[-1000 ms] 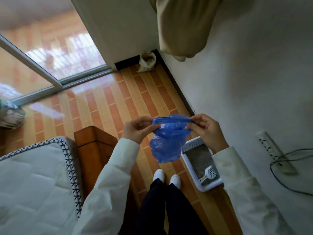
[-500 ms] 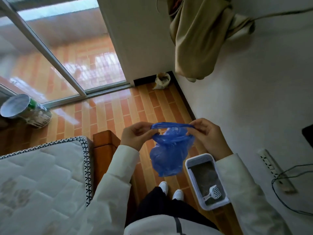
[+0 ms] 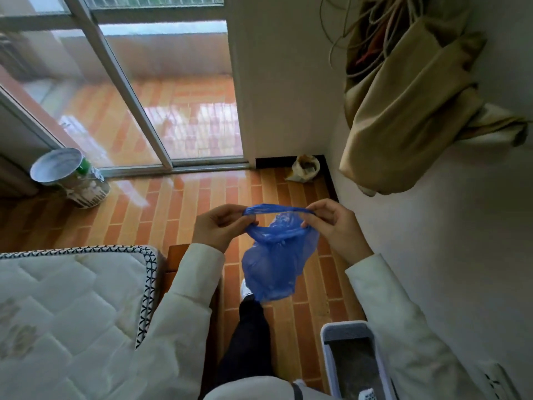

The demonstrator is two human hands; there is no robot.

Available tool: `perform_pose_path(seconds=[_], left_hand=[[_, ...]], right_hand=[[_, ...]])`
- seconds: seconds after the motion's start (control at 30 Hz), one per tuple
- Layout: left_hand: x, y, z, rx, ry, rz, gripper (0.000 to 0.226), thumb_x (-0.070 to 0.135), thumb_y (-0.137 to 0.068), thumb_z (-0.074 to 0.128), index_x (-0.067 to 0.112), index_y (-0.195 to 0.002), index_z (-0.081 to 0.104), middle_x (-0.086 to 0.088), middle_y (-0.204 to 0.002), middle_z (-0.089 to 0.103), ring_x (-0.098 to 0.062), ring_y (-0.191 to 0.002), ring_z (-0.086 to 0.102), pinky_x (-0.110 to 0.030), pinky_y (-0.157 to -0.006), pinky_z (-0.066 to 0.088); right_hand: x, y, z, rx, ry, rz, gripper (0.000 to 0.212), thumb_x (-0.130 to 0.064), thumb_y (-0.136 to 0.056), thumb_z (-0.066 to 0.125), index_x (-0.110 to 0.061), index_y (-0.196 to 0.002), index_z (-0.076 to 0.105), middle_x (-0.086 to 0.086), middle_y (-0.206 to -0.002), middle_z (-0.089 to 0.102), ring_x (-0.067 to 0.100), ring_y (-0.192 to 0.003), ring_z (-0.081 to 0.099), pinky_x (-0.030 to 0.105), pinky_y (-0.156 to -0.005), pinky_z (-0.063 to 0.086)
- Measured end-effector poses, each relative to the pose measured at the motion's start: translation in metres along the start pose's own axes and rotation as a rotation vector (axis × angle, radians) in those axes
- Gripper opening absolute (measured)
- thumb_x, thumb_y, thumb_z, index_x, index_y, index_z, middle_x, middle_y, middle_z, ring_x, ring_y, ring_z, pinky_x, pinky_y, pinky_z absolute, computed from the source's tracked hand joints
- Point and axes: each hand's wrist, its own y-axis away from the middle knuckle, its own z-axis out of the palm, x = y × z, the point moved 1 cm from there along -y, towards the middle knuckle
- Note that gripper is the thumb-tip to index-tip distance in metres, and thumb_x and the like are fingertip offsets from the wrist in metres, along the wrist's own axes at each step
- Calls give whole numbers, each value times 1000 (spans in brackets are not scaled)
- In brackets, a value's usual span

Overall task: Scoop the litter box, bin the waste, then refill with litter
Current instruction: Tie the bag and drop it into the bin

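Note:
A blue plastic bag hangs in front of me at chest height, its mouth stretched sideways between both hands. My left hand pinches the bag's left rim and my right hand pinches the right rim. The white litter box with grey litter inside sits on the floor at the lower right, against the wall. Only the tip of a white scoop shows at the bottom edge.
A mattress on a wooden bed frame fills the lower left. A small open sack stands in the far corner. A metal tin sits by the sliding glass door. A tan bag hangs on the right wall.
The view has tilted up, so the litter box has slid to the bottom edge and the door has come into view. Both hands still hold the bag's mouth stretched.

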Motion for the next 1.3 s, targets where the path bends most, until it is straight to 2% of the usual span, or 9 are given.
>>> perform_pose_path(seconds=[0.23, 0.43, 0.63, 0.73, 0.93, 1.07, 1.17, 1.3], left_hand=[[17, -115, -67, 134, -6, -27, 19, -5, -75, 69, 13, -80, 71, -2, -69, 74, -20, -69, 70, -23, -65, 56], [31, -206, -132, 215, -63, -38, 17, -1, -73, 72, 12, -85, 72, -17, -83, 72, -29, -78, 69, -33, -75, 57], [38, -290, -184, 359, -35, -77, 17, -9, -74, 69, 5, -83, 69, -6, -70, 72, -19, -67, 67, -26, -70, 57], [41, -333, -215, 423, -44, -66, 15, -9, -75, 67, 2, -86, 69, -10, -72, 71, -20, -68, 66, -27, -71, 57], [49, -412, -272, 602, -14, -52, 22, -11, -77, 65, -12, -99, 63, -15, -83, 68, -16, -66, 67, -29, -74, 56], [57, -451, -306, 745, 22, -30, 21, -11, -75, 66, -7, -95, 65, -14, -83, 68, -15, -66, 68, -24, -71, 58], [59, -476, -334, 830, 51, -31, 18, -8, -76, 68, 4, -90, 68, -13, -81, 70, -14, -68, 69, -22, -69, 57], [56, -505, -377, 956, 55, -48, 16, -2, -76, 70, 8, -88, 70, -16, -83, 71, -20, -73, 68, -26, -70, 57]], right_hand=[[-24, -148, 60, -107, 58, -12, 12, -6, -86, 64, -2, -98, 61, 11, -83, 70, 17, -79, 68, 21, -77, 54], [-46, -262, 120, -185, 66, -4, 12, -13, -88, 63, -8, -100, 62, 8, -89, 71, 17, -85, 69, 24, -81, 54], [-63, -378, 175, -307, 101, -27, 6, -12, -88, 64, -15, -93, 62, 6, -84, 72, 22, -84, 70, 33, -84, 56], [-69, -437, 208, -375, 91, -44, 13, -10, -87, 65, -22, -86, 62, 5, -78, 72, 25, -81, 69, 40, -86, 55], [-86, -555, 274, -570, 126, -102, 12, -8, -85, 67, -19, -84, 62, 11, -76, 71, 24, -73, 67, 41, -80, 54], [-105, -622, 321, -744, 169, -163, 5, -7, -86, 66, -9, -89, 62, 11, -76, 71, 23, -72, 67, 42, -83, 55], [-119, -664, 359, -826, 179, -187, 11, -6, -85, 65, 1, -94, 62, 16, -79, 71, 28, -77, 68, 48, -86, 54], [-134, -713, 418, -912, 184, -219, 6, -2, -86, 63, -8, -87, 63, 13, -78, 72, 32, -81, 68, 53, -88, 51]])
